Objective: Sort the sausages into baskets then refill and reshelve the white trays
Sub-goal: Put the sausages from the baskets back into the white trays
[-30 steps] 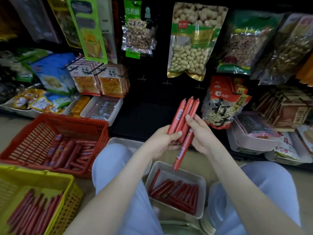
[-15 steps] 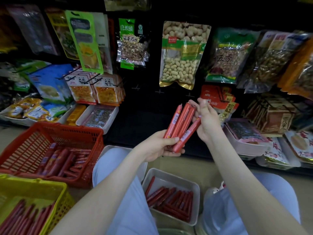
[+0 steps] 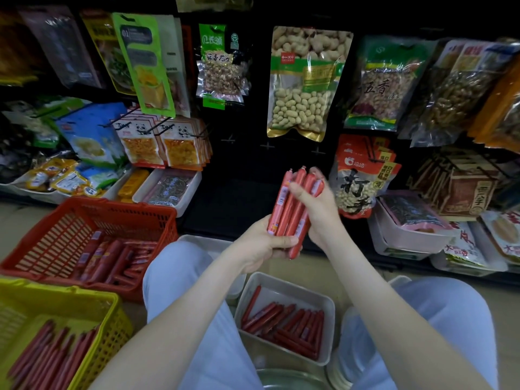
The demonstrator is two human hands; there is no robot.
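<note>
A bundle of sausages (image 3: 289, 206) stands nearly upright in front of the shelf, its long axis running from the person's lap up toward the hanging snack packs, tops leaning slightly away. The left hand (image 3: 267, 243) grips the lower ends, fingers curled round them from the left. The right hand (image 3: 315, 204) caps the upper ends, fingers bent over the tips and thumb laid across the front, so both hands are closed on the same bundle.

Below, between the knees on the floor, a white tray (image 3: 295, 289) holds more loose sausages (image 3: 284, 325) lying side by side.

Both baskets lie to the person's left: the red basket (image 3: 118, 205) further out near the shelf, the yellow basket (image 3: 62, 289) nearer the body. The left hand is the nearer one to either, and it already carries the weight. The drop probably goes leftward and down, with the bundle tipped from upright to flat. Which basket suits these sausages is hard to tell.
</note>
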